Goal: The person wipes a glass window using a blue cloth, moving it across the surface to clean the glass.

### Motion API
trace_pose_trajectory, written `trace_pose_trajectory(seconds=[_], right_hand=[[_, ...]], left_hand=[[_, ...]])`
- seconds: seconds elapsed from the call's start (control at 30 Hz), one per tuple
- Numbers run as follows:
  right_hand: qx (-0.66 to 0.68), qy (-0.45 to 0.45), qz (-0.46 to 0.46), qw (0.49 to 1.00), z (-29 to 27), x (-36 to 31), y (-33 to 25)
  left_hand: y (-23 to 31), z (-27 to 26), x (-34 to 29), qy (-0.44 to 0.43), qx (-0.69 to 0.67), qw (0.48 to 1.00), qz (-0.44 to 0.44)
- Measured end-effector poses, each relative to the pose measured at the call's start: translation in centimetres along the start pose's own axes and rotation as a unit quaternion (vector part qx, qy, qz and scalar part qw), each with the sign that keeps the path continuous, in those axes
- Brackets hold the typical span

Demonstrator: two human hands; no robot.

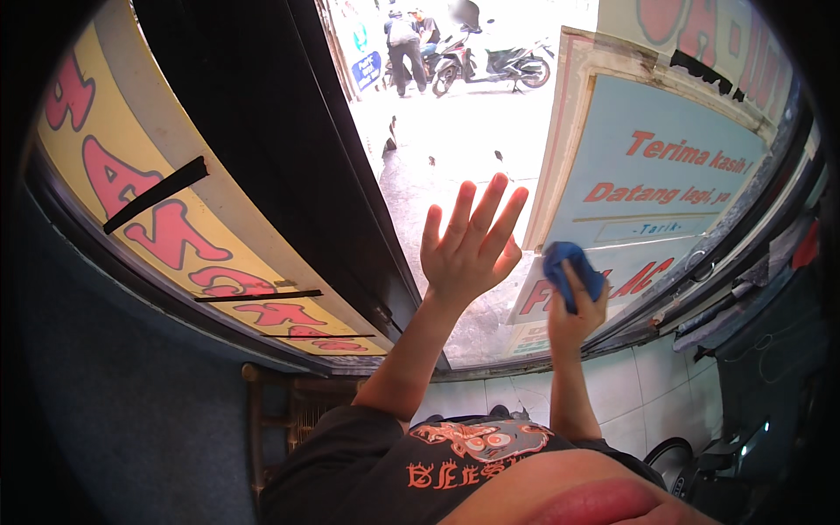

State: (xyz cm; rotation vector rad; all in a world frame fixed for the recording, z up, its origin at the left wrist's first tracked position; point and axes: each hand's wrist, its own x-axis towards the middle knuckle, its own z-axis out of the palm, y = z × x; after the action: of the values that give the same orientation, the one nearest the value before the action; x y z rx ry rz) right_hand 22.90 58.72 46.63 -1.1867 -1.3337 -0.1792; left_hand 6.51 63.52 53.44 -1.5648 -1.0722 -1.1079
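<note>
Because the blue cloth [584,269] sits bunched in the right hand [588,322], spreading it flatter would likely give more wiping face. It's right of centre, by the lower left corner of a pale blue sign panel [669,171], above red lettering [643,282]. Right fingers clamped on cloth; firm contact with the surface can't be confirmed. Judgement: even pressure, overlapping strokes, go lighter along the panel's worn border, since a snag could lift it. Left hand [468,258] is bare, fingers spread apart, in front of the bright pane [472,131]; can't tell if touching. Resting a palm there could leave prints. Further left: black door frame [262,114], then yellow sign [179,179]. Far, outside: motorbikes [518,63], a person [405,48]. Near left, wooden chair [254,398]; near right, tile floor [626,385], so watch footing on long reaches.
</note>
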Motion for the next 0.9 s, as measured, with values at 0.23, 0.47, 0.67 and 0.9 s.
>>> trace_pose_trajectory(seconds=[0.23, 0.47, 0.67, 0.9], right_hand=[[-0.095, 0.176, 0.015, 0.98, -2.3, 3.3, 6.7], [0.008, 0.25, 0.252, 0.935, -2.6, 3.7, 9.7], [0.069, 0.169, 0.231, 0.956, -0.4, 0.7, 4.1], [-0.01, 0.041, -0.098, 0.994, 1.9, -2.1, 3.4]], left_hand=[[0.0, 0.1, -0.1, 0.008, 0.004, 1.0, 0.003], [0.2, 0.2, 0.1, 0.012, 0.0, 1.0, -0.003], [0.2, 0.3, 0.1, 0.02, 0.0, 1.0, -0.005], [0.2, 0.3, -0.1, 0.015, -0.001, 1.0, -0.004]])
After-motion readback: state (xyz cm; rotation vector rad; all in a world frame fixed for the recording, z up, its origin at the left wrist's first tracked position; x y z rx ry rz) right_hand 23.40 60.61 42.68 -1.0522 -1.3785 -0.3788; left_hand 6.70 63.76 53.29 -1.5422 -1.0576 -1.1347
